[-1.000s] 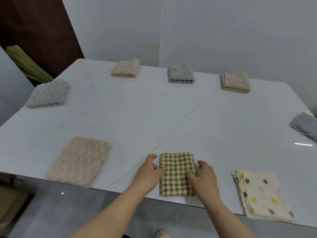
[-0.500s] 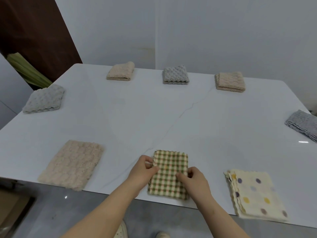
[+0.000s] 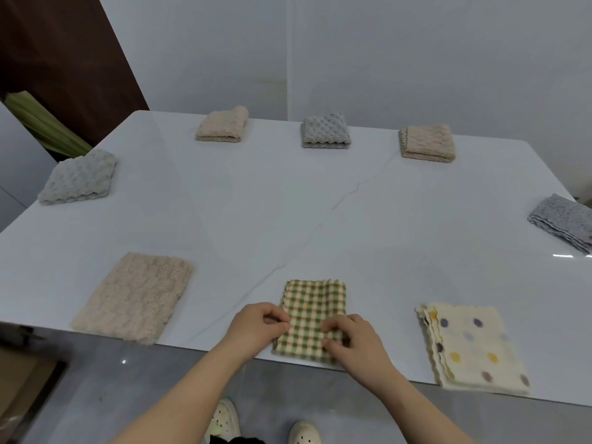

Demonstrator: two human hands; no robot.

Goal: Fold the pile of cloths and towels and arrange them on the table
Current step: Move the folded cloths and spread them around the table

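Note:
A folded green checked cloth [image 3: 312, 310] lies at the near edge of the white table [image 3: 288, 206]. My left hand [image 3: 256, 325] pinches its left edge with curled fingers. My right hand [image 3: 355, 339] grips its lower right part, fingers curled onto the fabric. A beige fluffy towel [image 3: 134, 296] lies folded flat to the left. A cream cloth with coloured dots [image 3: 474, 344] lies folded to the right.
Folded towels sit round the table: grey [image 3: 78, 177] at the left, beige [image 3: 224, 125], grey [image 3: 325, 131] and beige [image 3: 427, 142] along the back, grey [image 3: 563, 219] at the right edge. Walls stand behind. My shoes [image 3: 224, 421] show below the table edge.
Both hands slid down the checked cloth toward the table's near edge and their fingers curled onto it. The cloth has shifted slightly nearer to me.

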